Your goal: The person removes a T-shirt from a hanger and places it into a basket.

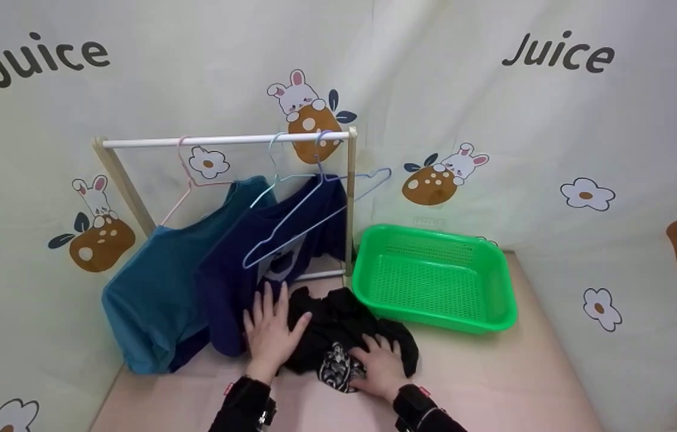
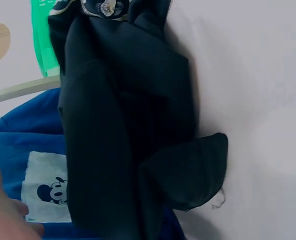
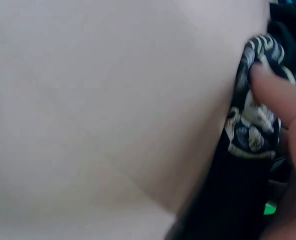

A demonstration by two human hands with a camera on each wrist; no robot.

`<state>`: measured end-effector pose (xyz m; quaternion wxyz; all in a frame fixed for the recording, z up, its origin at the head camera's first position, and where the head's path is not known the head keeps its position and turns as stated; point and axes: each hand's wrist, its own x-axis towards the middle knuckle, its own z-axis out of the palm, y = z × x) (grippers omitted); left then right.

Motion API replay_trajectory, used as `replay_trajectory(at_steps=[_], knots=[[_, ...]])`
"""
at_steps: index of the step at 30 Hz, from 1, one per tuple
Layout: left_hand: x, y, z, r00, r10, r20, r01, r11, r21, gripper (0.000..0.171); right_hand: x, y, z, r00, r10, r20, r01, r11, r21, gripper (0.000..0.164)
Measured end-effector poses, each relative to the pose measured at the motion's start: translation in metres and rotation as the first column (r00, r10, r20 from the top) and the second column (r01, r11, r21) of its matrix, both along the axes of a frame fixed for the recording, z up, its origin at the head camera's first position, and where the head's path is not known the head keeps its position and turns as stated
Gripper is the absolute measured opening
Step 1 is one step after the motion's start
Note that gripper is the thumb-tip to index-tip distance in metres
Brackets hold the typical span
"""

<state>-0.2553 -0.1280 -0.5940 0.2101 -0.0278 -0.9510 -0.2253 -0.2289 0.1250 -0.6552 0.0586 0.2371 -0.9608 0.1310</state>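
Observation:
A crumpled black garment [image 1: 338, 318] with a black-and-white print lies on the table in front of a small clothes rack. My left hand [image 1: 270, 336] spreads its fingers at the garment's left side, beside a navy top [image 1: 224, 282]; whether it touches either is unclear. In the left wrist view, part of the left hand [image 2: 8, 205] shows near the navy top's cartoon patch [image 2: 48, 187]. My right hand [image 1: 381, 367] grips the black garment near its print; in the right wrist view, its thumb [image 3: 277, 92] presses on the printed fabric [image 3: 252, 122]. Some right fingers are hidden there.
On the clothes rack's white bar [image 1: 224, 140] hang a teal top [image 1: 158, 288] on a pink hanger, the navy top on a pale blue hanger, and a bare blue-violet hanger [image 1: 296, 225]. A green plastic basket [image 1: 434, 321] stands right of the rack. Printed cloth walls surround the table.

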Motion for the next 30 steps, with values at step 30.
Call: replay_trajectory(at_steps=[30], knots=[[0.028,-0.017,0.052,0.993,-0.116,0.029,0.117,0.993,-0.03,0.081,-0.009,0.026,0.09,0.994,-0.104,0.016,0.074,0.583,-0.809,0.019]])
